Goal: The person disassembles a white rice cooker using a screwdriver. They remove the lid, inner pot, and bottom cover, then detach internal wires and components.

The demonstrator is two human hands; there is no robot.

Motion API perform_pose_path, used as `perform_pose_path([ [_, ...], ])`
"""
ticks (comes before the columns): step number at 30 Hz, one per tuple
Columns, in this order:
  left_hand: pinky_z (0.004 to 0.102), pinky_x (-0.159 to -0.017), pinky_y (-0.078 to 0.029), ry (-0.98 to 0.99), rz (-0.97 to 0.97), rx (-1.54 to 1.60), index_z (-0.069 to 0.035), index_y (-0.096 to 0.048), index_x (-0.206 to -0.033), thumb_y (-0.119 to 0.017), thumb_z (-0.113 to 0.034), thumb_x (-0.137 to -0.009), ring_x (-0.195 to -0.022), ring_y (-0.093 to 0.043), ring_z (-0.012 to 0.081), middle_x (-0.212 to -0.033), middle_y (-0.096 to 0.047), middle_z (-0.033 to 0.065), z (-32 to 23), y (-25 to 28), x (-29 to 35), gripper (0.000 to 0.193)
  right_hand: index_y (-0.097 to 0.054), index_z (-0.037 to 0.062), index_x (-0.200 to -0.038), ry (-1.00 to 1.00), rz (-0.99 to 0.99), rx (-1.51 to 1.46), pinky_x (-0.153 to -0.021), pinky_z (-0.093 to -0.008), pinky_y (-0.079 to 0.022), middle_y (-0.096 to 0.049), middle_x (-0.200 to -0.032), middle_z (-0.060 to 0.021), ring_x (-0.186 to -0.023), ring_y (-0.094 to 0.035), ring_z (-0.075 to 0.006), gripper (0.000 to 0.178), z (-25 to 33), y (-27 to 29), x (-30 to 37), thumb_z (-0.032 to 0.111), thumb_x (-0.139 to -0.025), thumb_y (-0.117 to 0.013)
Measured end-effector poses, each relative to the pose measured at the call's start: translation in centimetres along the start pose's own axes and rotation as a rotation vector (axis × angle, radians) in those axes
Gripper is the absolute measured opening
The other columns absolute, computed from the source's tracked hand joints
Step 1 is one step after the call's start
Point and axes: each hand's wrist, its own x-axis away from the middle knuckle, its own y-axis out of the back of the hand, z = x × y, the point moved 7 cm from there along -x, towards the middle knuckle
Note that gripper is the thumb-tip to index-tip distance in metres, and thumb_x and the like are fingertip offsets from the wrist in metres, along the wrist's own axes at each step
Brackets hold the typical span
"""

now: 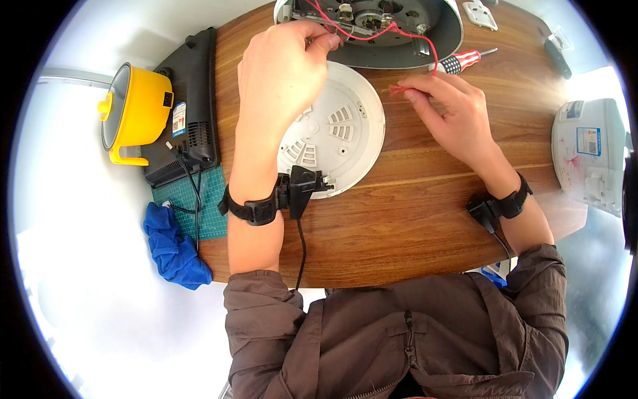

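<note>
At the far edge stands an opened appliance housing point(454, 30), grey outside, with metal parts inside. A thin red wire point(364, 38) runs loosely across its opening. My right hand point(458, 113) pinches that wire to the right of the housing, and its frayed ends stick out past the fingertips. My left hand point(282, 76) is closed at the housing's near left rim, thumb and forefinger together; what lies between them is too small to make out. Partly under my left wrist lies a round white plastic cover point(362, 156) with slotted vents.
A screwdriver point(465, 61) with a red, white and black handle lies behind my right hand. To the left are a yellow pot point(143, 106), a black appliance point(199, 80), a green mat point(212, 203) and a blue cloth point(169, 249). A white appliance point(588, 153) stands right.
</note>
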Motion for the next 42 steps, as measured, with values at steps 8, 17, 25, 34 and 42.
perform_pose_path([
  [8,0.0378,-0.071,-0.054,-0.037,0.047,-0.004,-0.01,-0.084,-0.108,-0.072,-0.033,-0.096,-0.073,-0.073,0.0301,-0.083,-0.077,0.0152,-0.2,-0.5,0.2,0.028,-0.079,0.006,-0.11,-0.016,-0.017,0.053,-0.07,-0.0298,-0.057,-0.077,-0.086,-0.0061,-0.077,-0.074,-0.0181,0.015,-0.2,0.3,0.0,0.003,-0.096,-0.077],
  [17,0.0386,-0.066,-0.053,-0.093,0.048,-0.091,-0.012,-0.084,-0.108,-0.073,-0.036,-0.095,-0.068,-0.071,0.0292,-0.077,-0.075,0.0149,-0.8,-0.5,0.6,0.03,-0.081,0.009,-0.106,0.016,-0.077,0.031,-0.058,-0.0302,-0.052,-0.077,-0.089,-0.0057,-0.063,-0.066,-0.018,0.012,-0.6,0.1,0.1,0.008,-0.094,-0.08],
  [25,0.0465,-0.082,-0.06,-0.096,0.232,-0.117,-0.019,-0.087,-0.099,-0.072,-0.041,-0.096,-0.088,-0.076,0.0365,-0.084,-0.078,0.013,-2.0,-1.1,2.0,0.027,-0.08,0.0073,-0.104,-0.019,-0.076,0.012,-0.061,-0.0288,-0.055,-0.078,-0.089,-0.0049,-0.069,-0.071,-0.0179,0.011,-0.6,0.3,0.1,0.007,-0.093,-0.08],
  [34,0.049,-0.076,-0.059,-0.078,0.11,0.109,-0.003,-0.082,-0.095,-0.071,-0.031,-0.096,-0.083,-0.074,0.0433,-0.086,-0.076,0.0217,-1.1,-1.5,1.5,0.031,-0.079,0.0025,-0.099,-0.061,-0.08,0.052,-0.073,-0.0277,-0.058,-0.079,-0.088,-0.0076,-0.076,-0.074,-0.0166,0.008,-1.3,1.1,0.0,0.01,-0.096,-0.079],
  [42,0.0528,-0.076,-0.059,-0.012,-0.046,0.147,0.001,-0.078,-0.088,-0.065,-0.028,-0.097,-0.081,-0.074,0.0454,-0.083,-0.075,0.0253,-0.4,-3.4,2.1,0.034,-0.079,-0.0003,-0.1,-0.117,-0.075,0.065,-0.073,-0.0264,-0.057,-0.08,-0.087,-0.0065,-0.074,-0.073,-0.0133,0.011,-1.7,0.8,0.1,0.01,-0.098,-0.078],
])
